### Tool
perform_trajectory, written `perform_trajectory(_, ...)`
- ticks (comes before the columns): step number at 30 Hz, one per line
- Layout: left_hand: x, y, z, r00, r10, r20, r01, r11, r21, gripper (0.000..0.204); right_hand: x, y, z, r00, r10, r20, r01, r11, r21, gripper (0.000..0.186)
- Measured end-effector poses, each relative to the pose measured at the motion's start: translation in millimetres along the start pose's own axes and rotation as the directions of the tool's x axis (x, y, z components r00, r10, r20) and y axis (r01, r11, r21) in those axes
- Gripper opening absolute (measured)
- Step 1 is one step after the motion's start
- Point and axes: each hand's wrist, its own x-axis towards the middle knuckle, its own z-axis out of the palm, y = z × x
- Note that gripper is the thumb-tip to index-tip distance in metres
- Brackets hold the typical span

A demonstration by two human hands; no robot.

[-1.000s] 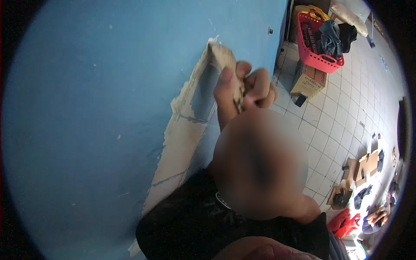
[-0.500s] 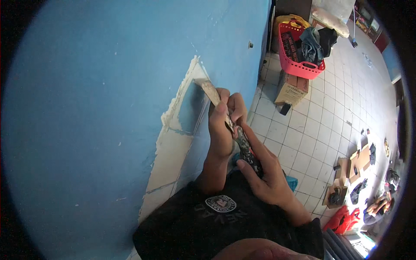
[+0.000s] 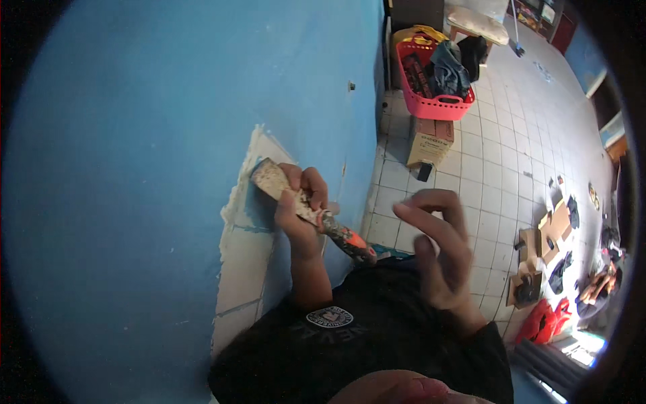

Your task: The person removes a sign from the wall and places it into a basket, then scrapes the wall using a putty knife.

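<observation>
My left hand [image 3: 301, 212] is closed around a paint scraper [image 3: 348, 244], gripping it near the base of its blade. The flat blade is stained and crusted, and the handle is dark with orange parts and dried splatter. Its blade lies over a pale, rough-edged patch [image 3: 245, 262] on the blue wall [image 3: 134, 175]; I cannot tell whether it touches. To the right of the handle, my right hand [image 3: 444, 252] is raised and slightly blurred, its thumb and fingers apart with nothing visible in them.
A red laundry basket [image 3: 437, 108] holding clothes stands by a cardboard box [image 3: 431, 141] on the white tiled floor [image 3: 481, 209]. Farther right are opened cardboard boxes [image 3: 528, 269] and a red plastic bag [image 3: 538, 322]. A cushioned stool [image 3: 478, 23] stands at the back.
My right hand has let go of the scraper's handle and moved right. The scraper, still in my left hand, has shifted down and left in view and tilted; the whole view has shifted too.
</observation>
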Motion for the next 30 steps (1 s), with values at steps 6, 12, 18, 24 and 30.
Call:
perform_trajectory(6,-2.3,2.4,14.7,0.996,-0.018,0.091,0.013,0.998,0.062,0.042,19.2,-41.0,-36.2,0.812,-0.553,0.185,0.253,0.620,0.742,0.028)
perform_trajectory(12,-18.2,10.1,-10.4,0.998,0.001,0.063,-0.004,0.999,0.047,0.047,25.1,-34.1,-30.9,0.731,-0.650,0.208,0.163,0.463,0.871,0.024)
perform_trajectory(18,-21.8,10.0,-8.2,0.996,-0.050,0.079,0.049,0.999,0.016,0.046,23.2,-33.5,-34.2,0.724,-0.649,0.234,0.125,0.457,0.881,0.020)
perform_trajectory(24,-21.5,10.8,-15.9,0.999,0.042,0.029,-0.044,0.997,0.059,0.045,30.8,-30.5,-43.0,0.781,-0.585,0.219,0.135,0.501,0.855,0.016)
perform_trajectory(30,-23.9,-1.1,-13.5,0.999,-0.010,0.047,0.009,1.000,0.018,0.047,2.7,17.9,-37.2,0.955,-0.014,0.295,-0.077,0.953,0.295,0.017)
